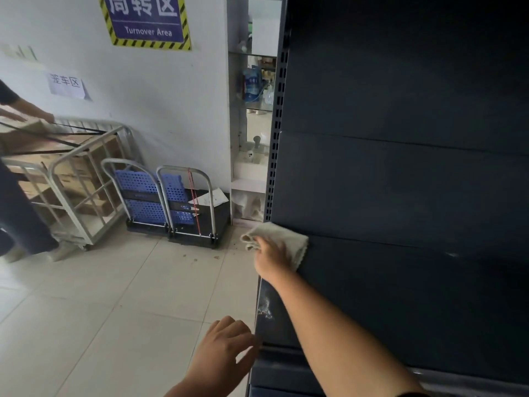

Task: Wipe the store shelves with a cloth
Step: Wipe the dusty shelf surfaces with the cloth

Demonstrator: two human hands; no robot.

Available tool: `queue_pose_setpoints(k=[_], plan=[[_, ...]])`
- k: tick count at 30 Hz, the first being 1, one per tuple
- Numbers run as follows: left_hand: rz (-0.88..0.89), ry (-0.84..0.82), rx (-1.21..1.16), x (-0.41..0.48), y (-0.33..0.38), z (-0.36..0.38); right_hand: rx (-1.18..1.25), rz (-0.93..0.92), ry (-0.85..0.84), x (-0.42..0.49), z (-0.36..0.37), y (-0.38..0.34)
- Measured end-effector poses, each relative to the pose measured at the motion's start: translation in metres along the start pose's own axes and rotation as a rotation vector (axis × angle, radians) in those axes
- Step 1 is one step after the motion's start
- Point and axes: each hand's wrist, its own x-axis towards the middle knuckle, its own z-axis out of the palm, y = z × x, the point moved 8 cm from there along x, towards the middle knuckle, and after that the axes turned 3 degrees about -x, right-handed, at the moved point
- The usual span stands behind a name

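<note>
A dark metal store shelf unit [400, 196] fills the right side of the view, its boards bare. My right hand [270, 257] reaches far forward and presses a beige cloth [289, 239] flat against the far left corner of a shelf board. My left hand [226, 348] hovers at the near left edge of the shelf, fingers spread, holding nothing. A pale scuffed patch [266, 306] shows on the shelf's left edge between my two hands.
Pale tiled floor [114, 296] lies to the left, with crumbs near the shelf corner. Two folded platform trolleys [177, 204] lean on the wall. Another person [17, 173] handles a roll cage [80, 179] loaded with boxes at far left. A glass cabinet [254, 124] stands behind the shelf.
</note>
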Motion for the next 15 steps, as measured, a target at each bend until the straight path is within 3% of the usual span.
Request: queue_pose_setpoints(k=[3, 7, 12, 15], plan=[[-0.019, -0.030, -0.028, 0.000, -0.001, 0.002, 0.420, -0.039, -0.139, -0.004, 0.019, -0.047], [-0.022, -0.048, -0.035, 0.002, 0.000, 0.000, 0.840, 0.020, -0.154, -0.025, 0.014, -0.046], [-0.010, -0.078, -0.029, 0.001, 0.003, 0.000, 1.092, 0.185, 0.098, -0.051, -0.046, 0.028], [-0.005, -0.066, -0.039, 0.002, 0.002, -0.001, 1.055, 0.176, 0.307, -0.077, -0.099, 0.075]])
